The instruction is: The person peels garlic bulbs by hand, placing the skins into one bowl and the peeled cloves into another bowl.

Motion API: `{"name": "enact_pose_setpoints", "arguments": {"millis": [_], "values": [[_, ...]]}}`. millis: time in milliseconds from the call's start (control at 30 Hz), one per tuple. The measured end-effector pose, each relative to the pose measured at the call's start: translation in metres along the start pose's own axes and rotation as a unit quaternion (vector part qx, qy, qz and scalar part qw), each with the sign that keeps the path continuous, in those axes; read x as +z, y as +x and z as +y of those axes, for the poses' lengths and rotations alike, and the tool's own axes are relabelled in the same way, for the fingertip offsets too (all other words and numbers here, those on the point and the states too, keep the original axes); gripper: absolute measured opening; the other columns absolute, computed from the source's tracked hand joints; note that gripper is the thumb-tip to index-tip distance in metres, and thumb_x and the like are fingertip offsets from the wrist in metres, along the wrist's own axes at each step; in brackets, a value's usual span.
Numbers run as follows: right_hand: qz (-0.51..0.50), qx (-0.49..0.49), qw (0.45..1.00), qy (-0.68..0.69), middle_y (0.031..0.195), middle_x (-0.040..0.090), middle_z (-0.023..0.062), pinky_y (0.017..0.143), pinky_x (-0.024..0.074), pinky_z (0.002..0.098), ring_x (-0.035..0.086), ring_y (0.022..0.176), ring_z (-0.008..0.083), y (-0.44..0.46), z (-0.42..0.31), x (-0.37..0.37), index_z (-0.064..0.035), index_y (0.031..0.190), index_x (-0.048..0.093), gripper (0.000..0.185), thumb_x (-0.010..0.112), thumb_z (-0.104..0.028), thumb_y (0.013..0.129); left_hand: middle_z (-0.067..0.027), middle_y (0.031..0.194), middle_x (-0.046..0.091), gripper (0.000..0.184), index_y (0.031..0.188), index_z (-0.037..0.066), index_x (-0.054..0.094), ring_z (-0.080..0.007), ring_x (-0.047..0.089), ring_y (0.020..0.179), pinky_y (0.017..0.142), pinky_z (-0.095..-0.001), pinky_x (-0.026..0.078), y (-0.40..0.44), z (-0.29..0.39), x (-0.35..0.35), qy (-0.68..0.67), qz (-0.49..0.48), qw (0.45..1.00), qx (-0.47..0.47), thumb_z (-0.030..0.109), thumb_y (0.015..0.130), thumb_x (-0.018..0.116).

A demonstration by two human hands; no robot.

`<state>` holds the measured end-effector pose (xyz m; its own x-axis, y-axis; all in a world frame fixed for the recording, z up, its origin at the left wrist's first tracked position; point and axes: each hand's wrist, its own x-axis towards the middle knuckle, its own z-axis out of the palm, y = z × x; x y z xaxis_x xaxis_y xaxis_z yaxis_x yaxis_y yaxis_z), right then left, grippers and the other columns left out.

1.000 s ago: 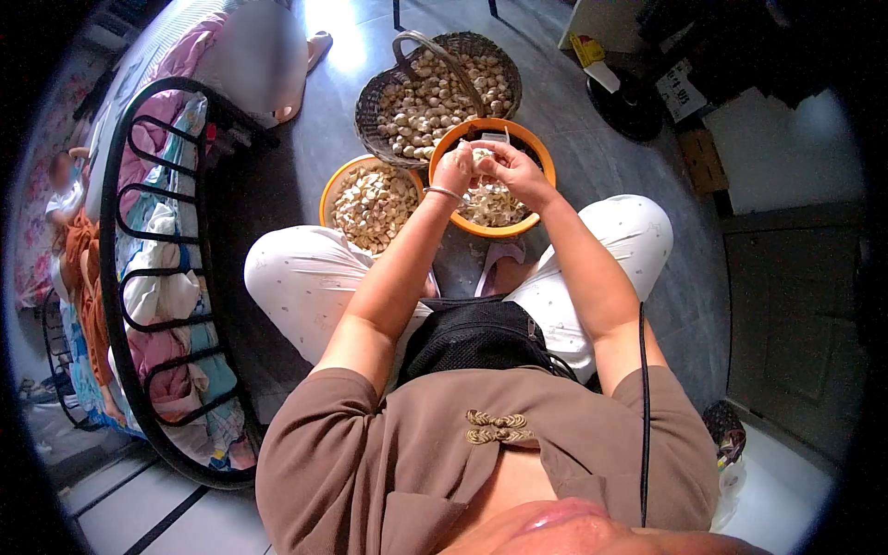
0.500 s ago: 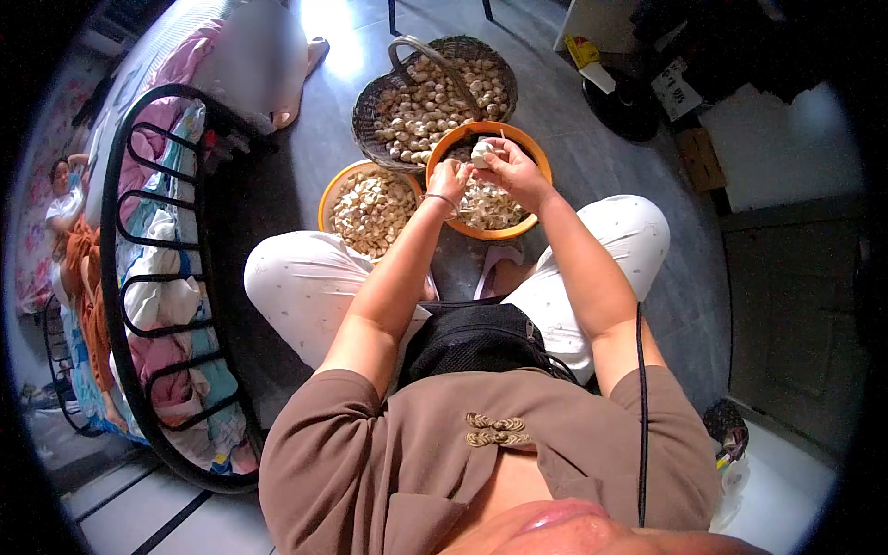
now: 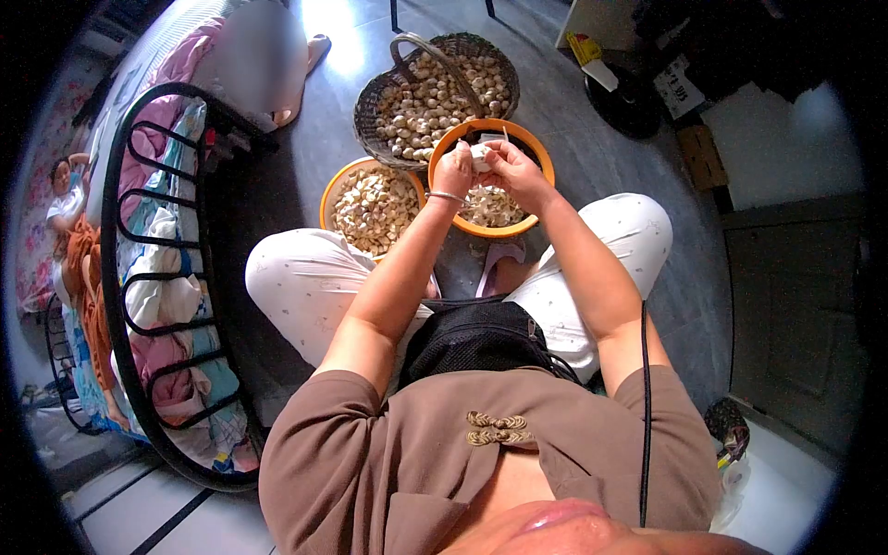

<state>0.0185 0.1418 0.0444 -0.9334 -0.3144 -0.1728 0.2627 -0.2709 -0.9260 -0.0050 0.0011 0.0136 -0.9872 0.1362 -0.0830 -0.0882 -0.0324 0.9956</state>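
A whitish garlic bulb (image 3: 480, 158) is between my two hands, above the orange-rimmed bowl (image 3: 549, 176). My right hand (image 3: 518, 176) is closed around it from the right. The fingers of my left hand (image 3: 452, 172) are closed against its left side; their tips are partly hidden. Inside that bowl lie garlic skins and pieces (image 3: 492, 209). To the left stands a second orange-rimmed bowl (image 3: 326, 202) full of loose garlic cloves (image 3: 374, 209). Behind both, a wicker basket (image 3: 366, 111) with an arched handle holds many whole garlic bulbs (image 3: 435, 102).
A black metal bed frame (image 3: 111, 213) with bedding runs along the left, and a person (image 3: 69, 208) is on a bed at the far left. Another person's leg (image 3: 294, 88) shows at upper left. A cardboard box (image 3: 700, 157) and dark door (image 3: 786, 296) are on the right.
My left hand has turned and come up closer against the garlic bulb, so the two hands now meet on it. The bowls and basket appear shifted only slightly with the camera.
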Motion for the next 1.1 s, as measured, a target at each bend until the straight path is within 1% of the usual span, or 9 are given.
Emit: {"name": "enact_pose_setpoints", "arguments": {"millis": [100, 300, 400, 500, 633, 667, 767, 1033, 1100], "values": [[-0.009, -0.005, 0.999, 0.037, 0.100, 0.055, 0.0062, 0.076, 0.0497, 0.0258, 0.058, 0.085, 0.0131, -0.002, -0.003, 0.000, -0.0036, 0.117, 0.043, 0.033, 0.047, -0.025, 0.092, -0.0042, 0.068, 0.059, 0.048, 0.082, 0.001, 0.060, -0.0100, 0.052, 0.055, 0.046, -0.0253, 0.042, -0.001, 0.010, 0.006, -0.113, 0.011, 0.992, -0.056, 0.044, 0.092, 0.040], [-0.017, 0.016, 0.993, 0.114, 0.105, 0.055, 0.0077, 0.078, 0.0501, 0.0271, 0.058, 0.089, 0.0150, 0.001, -0.003, -0.002, -0.0036, 0.119, 0.044, 0.032, 0.046, -0.023, 0.093, -0.0025, 0.064, 0.057, 0.046, 0.085, 0.002, 0.060, -0.0102, 0.052, 0.051, 0.044, -0.0245, 0.041, 0.002, 0.000, 0.005, -0.107, 0.010, 0.988, -0.107, 0.042, 0.092, 0.040], [0.014, 0.025, 0.993, 0.115, 0.104, 0.055, 0.0078, 0.077, 0.0507, 0.0276, 0.058, 0.090, 0.0155, 0.003, 0.000, -0.004, -0.0036, 0.117, 0.044, 0.032, 0.047, -0.023, 0.092, -0.0216, 0.075, 0.062, 0.057, 0.086, 0.000, 0.063, -0.0358, 0.060, 0.070, 0.068, -0.0424, 0.046, 0.031, -0.076, -0.013, 0.225, 0.002, 0.972, -0.066, 0.048, 0.090, 0.034], [0.065, 0.042, 0.994, 0.073, 0.103, 0.054, 0.0077, 0.076, 0.0509, 0.0278, 0.057, 0.093, 0.0154, 0.005, 0.003, -0.007, -0.0034, 0.115, 0.045, 0.032, 0.049, -0.024, 0.092, -0.0235, 0.082, 0.062, 0.059, 0.088, 0.000, 0.064, -0.0406, 0.058, 0.079, 0.073, -0.0447, 0.044, 0.031, -0.076, -0.019, 0.380, -0.016, 0.925, -0.015, 0.050, 0.090, 0.032], [0.114, 0.055, 0.992, 0.014, 0.104, 0.053, 0.0077, 0.078, 0.0497, 0.0289, 0.054, 0.096, 0.0152, 0.005, 0.004, -0.010, -0.0030, 0.113, 0.045, 0.033, 0.050, -0.026, 0.091, -0.0167, 0.080, 0.063, 0.064, 0.084, -0.003, 0.063, -0.0306, 0.060, 0.072, 0.070, -0.0382, 0.047, 0.031, -0.064, -0.012, 0.117, 0.022, 0.992, 0.047, 0.055, 0.089, 0.035], [0.114, 0.056, 0.992, 0.015, 0.104, 0.053, 0.0077, 0.078, 0.0497, 0.0289, 0.054, 0.096, 0.0152, 0.006, 0.005, -0.009, -0.0030, 0.113, 0.045, 0.033, 0.050, -0.026, 0.091, -0.0117, 0.074, 0.061, 0.063, 0.085, -0.003, 0.061, -0.0198, 0.059, 0.064, 0.060, -0.0317, 0.047, 0.032, -0.059, -0.007, -0.044, -0.004, 0.997, -0.063, 0.055, 0.089, 0.036], [0.096, 0.025, 0.994, 0.047, 0.100, 0.055, 0.0057, 0.074, 0.0490, 0.0291, 0.057, 0.086, 0.0140, 0.009, 0.012, -0.009, -0.0052, 0.110, 0.046, 0.030, 0.048, -0.029, 0.092, -0.0027, 0.072, 0.060, 0.059, 0.088, 0.001, 0.061, -0.0123, 0.057, 0.058, 0.050, -0.0269, 0.046, 0.014, -0.015, 0.001, 0.009, -0.083, 0.995, -0.055, 0.056, 0.088, 0.040], [-0.033, -0.003, 0.994, 0.103, 0.101, 0.055, 0.0078, 0.075, 0.0503, 0.0307, 0.056, 0.087, 0.0157, 0.004, 0.009, -0.006, -0.0006, 0.110, 0.047, 0.039, 0.048, -0.034, 0.090, -0.0077, 0.058, 0.058, 0.053, 0.075, -0.001, 0.059, -0.0139, 0.055, 0.049, 0.044, -0.0267, 0.043, 0.008, -0.001, 0.000, 0.122, 0.003, 0.991, 0.057, 0.041, 0.094, 0.032], [-0.046, -0.002, 0.992, 0.121, 0.101, 0.055, 0.0077, 0.075, 0.0500, 0.0304, 0.056, 0.087, 0.0155, 0.002, 0.006, -0.004, -0.0007, 0.110, 0.047, 0.038, 0.048, -0.034, 0.090, -0.0061, 0.060, 0.058, 0.049, 0.076, 0.001, 0.059, -0.0135, 0.054, 0.050, 0.043, -0.0268, 0.042, 0.002, 0.006, 0.003, 0.071, -0.002, 0.997, -0.014, 0.040, 0.094, 0.035]]}}
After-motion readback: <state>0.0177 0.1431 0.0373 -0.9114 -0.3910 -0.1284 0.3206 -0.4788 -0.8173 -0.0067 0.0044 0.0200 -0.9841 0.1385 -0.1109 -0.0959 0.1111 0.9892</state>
